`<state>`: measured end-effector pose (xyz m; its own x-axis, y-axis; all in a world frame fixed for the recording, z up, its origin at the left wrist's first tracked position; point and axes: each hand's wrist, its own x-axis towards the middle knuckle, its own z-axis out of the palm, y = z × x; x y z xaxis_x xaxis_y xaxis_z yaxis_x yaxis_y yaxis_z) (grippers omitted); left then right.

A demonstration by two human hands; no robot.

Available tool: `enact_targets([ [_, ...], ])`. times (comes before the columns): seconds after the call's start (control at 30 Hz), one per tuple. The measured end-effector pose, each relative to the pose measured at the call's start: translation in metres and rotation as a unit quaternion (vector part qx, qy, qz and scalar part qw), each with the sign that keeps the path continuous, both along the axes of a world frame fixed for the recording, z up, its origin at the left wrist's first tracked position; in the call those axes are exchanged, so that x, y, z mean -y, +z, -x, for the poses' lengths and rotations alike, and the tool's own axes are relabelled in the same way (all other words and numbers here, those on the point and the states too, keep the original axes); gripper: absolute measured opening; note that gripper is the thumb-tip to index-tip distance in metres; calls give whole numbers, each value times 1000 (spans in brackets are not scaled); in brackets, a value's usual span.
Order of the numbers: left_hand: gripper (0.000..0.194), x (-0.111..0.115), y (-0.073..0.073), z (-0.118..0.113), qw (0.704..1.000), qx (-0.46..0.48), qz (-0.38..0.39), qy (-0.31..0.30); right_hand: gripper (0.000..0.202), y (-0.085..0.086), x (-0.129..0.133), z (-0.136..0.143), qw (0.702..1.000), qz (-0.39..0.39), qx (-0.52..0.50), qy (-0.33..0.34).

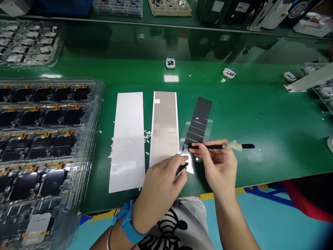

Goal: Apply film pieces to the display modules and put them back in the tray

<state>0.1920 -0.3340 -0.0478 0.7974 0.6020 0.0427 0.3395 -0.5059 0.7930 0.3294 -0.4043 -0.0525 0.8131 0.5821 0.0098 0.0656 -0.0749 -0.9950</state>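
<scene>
My left hand (166,180), with a blue wrist strap (129,222), is closed with thumb and finger on a small dark flat part (181,169) near the table's front edge. Just to its right, my right hand (217,161) grips a slim black tweezer-like tool (246,146) with pale wrapping round its shaft. The tool's tip points left, at the lower end of a clear sheet of black rectangular stickers (199,119). Behind my left hand lies a beige sheet (165,121) with white borders, partly covered by that hand. A white sheet (127,135) is farther left.
Clear plastic trays (97,114) of black screen-like parts fill the left side. Small white scraps (147,136) lie between the sheets. Small white-cased parts (170,63) sit toward the back of the green table (260,132). A shelf (104,21) with trays and boxes runs behind.
</scene>
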Motion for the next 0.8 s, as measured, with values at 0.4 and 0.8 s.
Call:
enact_targets([
  [0.4, 10, -4, 11, 7, 983, 35, 166, 65, 12, 17, 3, 11, 990, -127, 36, -58],
  [0.8, 26, -19, 16, 25, 980, 135, 77, 121, 21, 36, -13, 54, 967, -219, 80, 102],
])
